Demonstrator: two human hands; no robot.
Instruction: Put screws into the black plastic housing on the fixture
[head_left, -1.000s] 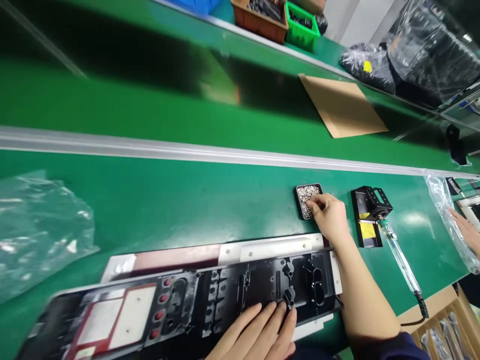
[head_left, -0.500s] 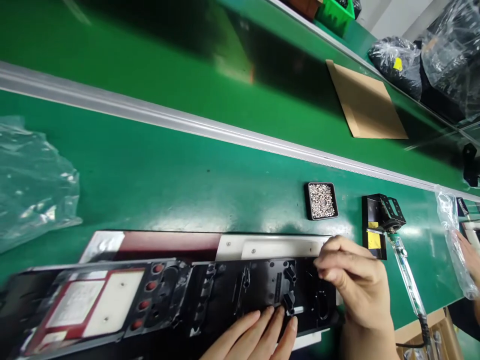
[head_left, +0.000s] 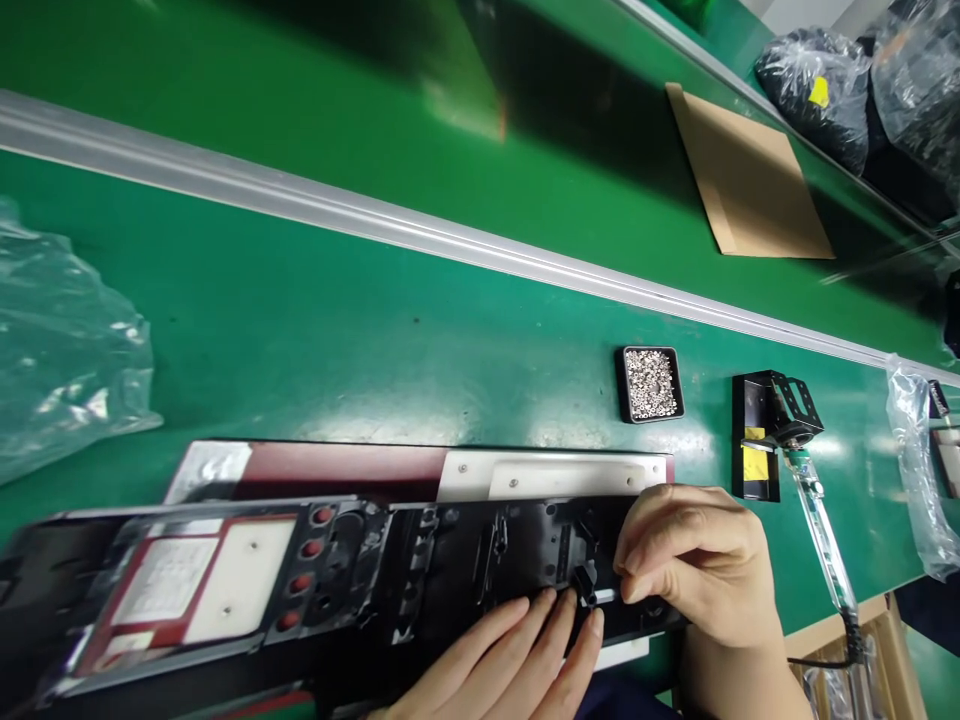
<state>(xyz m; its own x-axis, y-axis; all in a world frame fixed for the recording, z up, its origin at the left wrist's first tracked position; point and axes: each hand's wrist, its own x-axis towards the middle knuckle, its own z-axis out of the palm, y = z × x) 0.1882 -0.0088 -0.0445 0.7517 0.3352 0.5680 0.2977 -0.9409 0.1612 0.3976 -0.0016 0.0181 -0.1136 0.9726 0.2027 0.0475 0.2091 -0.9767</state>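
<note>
A long black plastic housing [head_left: 465, 560] lies across the bench front, its ribbed inner side facing up. Through its left-hand opening I see a dark red and white fixture [head_left: 420, 468], which also shows beyond the housing's back edge. My left hand [head_left: 517, 650] rests on the housing with fingers stretched out, tips beside a black post [head_left: 585, 580]. Over the housing's right end, my right hand [head_left: 694, 560] has thumb and forefinger pinched together near that post. Anything between those fingertips is too small or hidden to name. A short pale bar [head_left: 604, 596] shows between post and fingertips.
A small black tray [head_left: 651, 384] of tiny metal parts stands behind my right hand. Farther right, a soldering iron [head_left: 821, 540] rests in its stand [head_left: 757, 440]. Clear plastic bags [head_left: 67, 350] lie at the left, and brown cardboard [head_left: 754, 180] is at the back.
My right hand has moved slightly left and toward me, from the housing's back edge to beside the post. My left hand stays on the housing. A co-worker's hand at the right has left view.
</note>
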